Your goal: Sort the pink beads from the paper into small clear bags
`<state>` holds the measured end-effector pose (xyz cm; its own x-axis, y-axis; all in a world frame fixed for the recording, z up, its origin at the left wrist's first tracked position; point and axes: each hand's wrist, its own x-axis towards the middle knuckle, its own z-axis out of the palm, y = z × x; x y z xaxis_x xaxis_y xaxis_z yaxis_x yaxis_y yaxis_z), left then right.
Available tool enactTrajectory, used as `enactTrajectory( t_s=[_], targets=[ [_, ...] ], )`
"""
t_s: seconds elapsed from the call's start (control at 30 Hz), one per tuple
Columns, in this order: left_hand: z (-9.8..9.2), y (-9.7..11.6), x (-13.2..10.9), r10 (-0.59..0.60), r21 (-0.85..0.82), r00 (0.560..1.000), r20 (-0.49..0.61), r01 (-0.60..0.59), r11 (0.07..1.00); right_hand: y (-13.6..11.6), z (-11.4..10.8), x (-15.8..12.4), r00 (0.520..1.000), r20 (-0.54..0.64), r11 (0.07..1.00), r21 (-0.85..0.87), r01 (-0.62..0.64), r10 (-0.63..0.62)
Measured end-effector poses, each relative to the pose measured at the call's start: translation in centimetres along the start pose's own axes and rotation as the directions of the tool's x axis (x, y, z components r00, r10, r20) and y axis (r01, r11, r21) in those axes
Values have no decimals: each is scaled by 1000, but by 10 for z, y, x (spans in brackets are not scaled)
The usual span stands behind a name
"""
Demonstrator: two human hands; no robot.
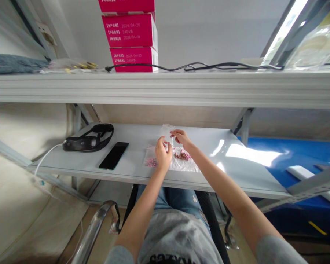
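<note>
My left hand [163, 154] is raised just over the table with its fingers curled and the thumb bent toward them. Facing it, my right hand [181, 137] has thumb and fingertips pressed together. Anything held between the fingers of either hand is too small to make out. Behind the fingertips lies a clear plastic bag [166, 129]. Left of my left hand is a clear bag of pink beads [151, 162]. Below my right hand, a heap of small pink and brownish pieces [182, 156] rests on a crinkled white sheet [185, 167].
A black phone [114, 156] and a black strapped device [85, 143] with a white cable lie left on the grey table [137, 135]. Above runs a shelf [165, 88] carrying pink boxes [132, 31] and a black cable [203, 67]. Metal posts stand at both sides.
</note>
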<state>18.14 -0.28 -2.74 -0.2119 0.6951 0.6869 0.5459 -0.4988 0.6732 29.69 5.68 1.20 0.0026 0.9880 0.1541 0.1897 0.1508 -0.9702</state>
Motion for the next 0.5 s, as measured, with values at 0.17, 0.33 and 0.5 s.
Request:
enactTrajectory(
  t_s=[0.17, 0.33, 0.5],
  targets=[
    [3, -1, -1, 33, 235, 992, 125, -62, 970, 20, 2, 21, 998, 28, 935, -351, 57, -50],
    [13, -9, -9, -14, 407, 936, 353, -140, 903, 32, 1, 25, 998, -15, 851, -523, 39, -55],
    [17, -15, -13, -75, 462, 887, 455, -164, 872, 32, 3, 17, 998, -61, 765, -644, -17, -29]
  ],
)
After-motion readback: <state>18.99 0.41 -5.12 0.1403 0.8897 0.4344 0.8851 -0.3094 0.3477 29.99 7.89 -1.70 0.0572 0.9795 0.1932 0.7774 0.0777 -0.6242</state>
